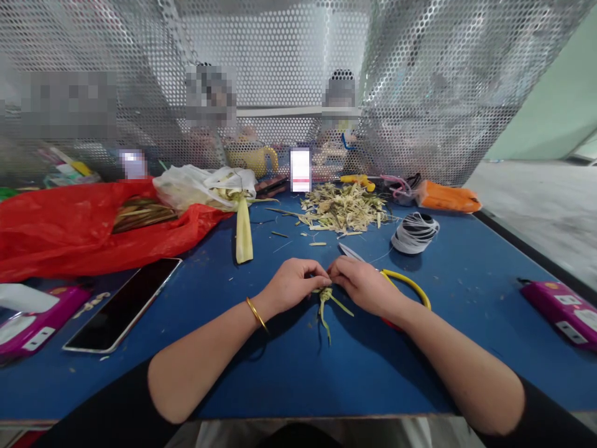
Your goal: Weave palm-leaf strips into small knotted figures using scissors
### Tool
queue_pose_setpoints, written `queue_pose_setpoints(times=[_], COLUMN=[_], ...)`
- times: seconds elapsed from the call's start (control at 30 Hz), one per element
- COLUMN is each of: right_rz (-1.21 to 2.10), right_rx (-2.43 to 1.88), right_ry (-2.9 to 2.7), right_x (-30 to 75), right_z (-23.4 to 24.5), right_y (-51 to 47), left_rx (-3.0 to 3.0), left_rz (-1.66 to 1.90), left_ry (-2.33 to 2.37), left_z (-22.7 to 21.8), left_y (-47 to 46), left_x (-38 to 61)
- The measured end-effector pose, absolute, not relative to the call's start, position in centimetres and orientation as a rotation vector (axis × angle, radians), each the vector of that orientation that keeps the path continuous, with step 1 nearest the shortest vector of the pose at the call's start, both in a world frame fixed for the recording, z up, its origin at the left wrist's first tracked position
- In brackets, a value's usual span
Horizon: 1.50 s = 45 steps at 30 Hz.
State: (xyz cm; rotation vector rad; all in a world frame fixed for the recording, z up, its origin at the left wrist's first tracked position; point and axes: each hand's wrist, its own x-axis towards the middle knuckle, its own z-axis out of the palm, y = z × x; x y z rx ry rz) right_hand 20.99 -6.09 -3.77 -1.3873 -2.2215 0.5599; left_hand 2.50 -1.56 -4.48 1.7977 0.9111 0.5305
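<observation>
Over the middle of the blue table, my left hand (298, 282) and my right hand (355, 280) meet, fingertips pinched close together. Between them is a small knotted piece of pale green plant strips (325, 298), its loose ends hanging toward me and to the right. My left thumb and finger press on its top; my right fingers grip at the same spot, partly hidden behind my knuckles. Scissors with yellow handles (407, 283) lie under and beside my right hand, the blades (351, 251) pointing away from me.
A heap of dry leaf scraps (347, 205) lies beyond my hands, with a spool of white thread (415, 233) to its right. Leftward are a pale husk strip (243, 231), a phone (124, 305) and a red plastic bag (60, 227). Purple power strips (562, 309) flank both sides; perforated metal mesh (280, 56) stands behind.
</observation>
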Motion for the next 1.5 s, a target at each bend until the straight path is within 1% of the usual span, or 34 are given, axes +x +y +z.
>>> queue_pose_setpoints(times=[0.27, 0.43, 0.53, 0.73, 0.87, 1.07, 1.3, 1.5], right_rz=[0.568, 0.544, 0.531, 0.629, 0.697, 0.932, 0.809, 0.958], right_rx=[-1.417, -1.438, -1.521, -1.664, -1.642, -1.575, -1.536, -1.53], right_ry=[-2.241, -2.269, -2.264, -2.18, -2.112, -1.891, -1.882, -1.813], right_x=[20.9, 20.8, 21.0, 21.2, 21.1, 20.2, 19.3, 20.5], right_z=[-3.6, -3.4, -3.1, -2.4, -2.4, -3.1, -3.4, -3.0], right_y=[-6.1, -6.2, -6.4, -6.7, -6.6, -6.6, -6.6, -6.4], left_rx=[1.621, 1.519, 1.481, 1.424, 1.437, 1.445, 1.461, 1.466], left_rz=[0.472, 0.436, 0.426, 0.468, 0.454, 0.442, 0.396, 0.407], left_ry=[0.791, 0.843, 0.868, 0.925, 0.915, 0.916, 0.934, 0.917], left_z=[-4.5, -3.8, -3.9, -4.4, -4.3, -4.3, -4.0, -4.1], left_y=[-1.6, -1.9, -1.9, -1.9, -2.0, -2.0, -2.2, -2.2], left_x=[2.6, 2.8, 2.9, 3.1, 3.1, 3.1, 3.2, 3.2])
